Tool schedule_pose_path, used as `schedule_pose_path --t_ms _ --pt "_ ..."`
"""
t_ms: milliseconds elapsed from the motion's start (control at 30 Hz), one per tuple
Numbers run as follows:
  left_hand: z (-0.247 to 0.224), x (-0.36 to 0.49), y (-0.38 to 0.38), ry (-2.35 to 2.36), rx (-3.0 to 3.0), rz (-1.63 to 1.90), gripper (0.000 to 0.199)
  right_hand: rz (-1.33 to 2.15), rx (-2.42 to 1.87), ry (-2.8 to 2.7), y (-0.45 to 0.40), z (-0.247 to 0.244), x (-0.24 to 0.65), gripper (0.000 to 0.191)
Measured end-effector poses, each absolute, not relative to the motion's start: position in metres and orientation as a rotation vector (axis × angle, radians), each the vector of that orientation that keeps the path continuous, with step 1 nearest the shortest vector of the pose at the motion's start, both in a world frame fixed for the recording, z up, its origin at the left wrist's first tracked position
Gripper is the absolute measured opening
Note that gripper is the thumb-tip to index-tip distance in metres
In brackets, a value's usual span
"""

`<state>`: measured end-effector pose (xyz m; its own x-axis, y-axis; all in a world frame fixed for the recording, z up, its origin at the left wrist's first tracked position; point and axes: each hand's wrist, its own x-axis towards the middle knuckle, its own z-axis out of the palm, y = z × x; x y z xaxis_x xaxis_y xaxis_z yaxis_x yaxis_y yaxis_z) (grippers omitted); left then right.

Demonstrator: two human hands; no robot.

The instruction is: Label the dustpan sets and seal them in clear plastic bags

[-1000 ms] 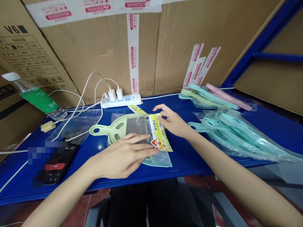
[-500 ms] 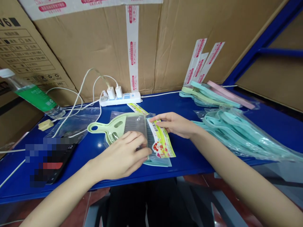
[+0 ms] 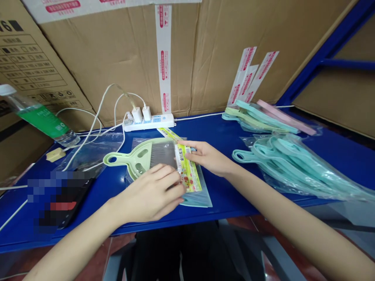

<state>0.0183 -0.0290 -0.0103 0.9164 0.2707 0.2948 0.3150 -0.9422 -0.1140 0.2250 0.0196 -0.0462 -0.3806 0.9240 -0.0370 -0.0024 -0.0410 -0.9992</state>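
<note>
A light green dustpan [image 3: 140, 159] with a grey-bristled brush [image 3: 162, 153] lies in a clear plastic bag on the blue table. My left hand [image 3: 154, 191] rests over its lower edge with curled fingers, the tips near the card's left side; what they pinch is hidden. Between thumb and fingers, my right hand [image 3: 209, 156] grips the upper end of a yellow printed label card [image 3: 190, 173], which overlaps the dustpan's right side. Beneath the card, a pale blue dustpan edge [image 3: 202, 199] shows through plastic. Another yellow card [image 3: 168, 133] lies just behind.
Bagged turquoise dustpans [image 3: 295, 166] are piled at right, with green, blue and pink ones [image 3: 263, 117] behind. A white power strip [image 3: 149, 122] with cables stands against the cardboard [image 3: 117, 50]. At left are a water bottle [image 3: 41, 117] and a black phone [image 3: 77, 201].
My right hand has moved left with the label card, bringing it over the dustpan's right side. The green dustpan has shifted slightly left. My left hand has barely moved.
</note>
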Motion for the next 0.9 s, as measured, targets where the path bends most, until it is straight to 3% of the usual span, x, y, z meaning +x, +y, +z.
schedule_pose_path --t_ms 133,300,467,633,900 --pt "-0.005 0.013 -0.025 -0.537 -2.871 -0.454 0.031 1.499 -1.056 -1.510 0.020 -0.049 0.220 0.059" --pt "0.001 -0.007 -0.009 -1.146 -2.455 -0.425 0.036 1.452 -1.180 -1.511 0.024 -0.051 0.216 0.071" --pt "-0.005 -0.026 0.004 -1.515 -2.266 -0.240 0.041 1.518 -1.264 -1.588 0.027 -0.046 0.220 0.065" --pt "-0.001 -0.023 0.006 -1.535 -2.349 -0.069 0.037 1.572 -1.298 -1.628 0.029 -0.041 0.220 0.043" --pt "0.008 -0.009 0.003 -1.623 -2.297 0.141 0.036 1.433 -1.334 -1.604 0.033 -0.045 0.227 0.035"
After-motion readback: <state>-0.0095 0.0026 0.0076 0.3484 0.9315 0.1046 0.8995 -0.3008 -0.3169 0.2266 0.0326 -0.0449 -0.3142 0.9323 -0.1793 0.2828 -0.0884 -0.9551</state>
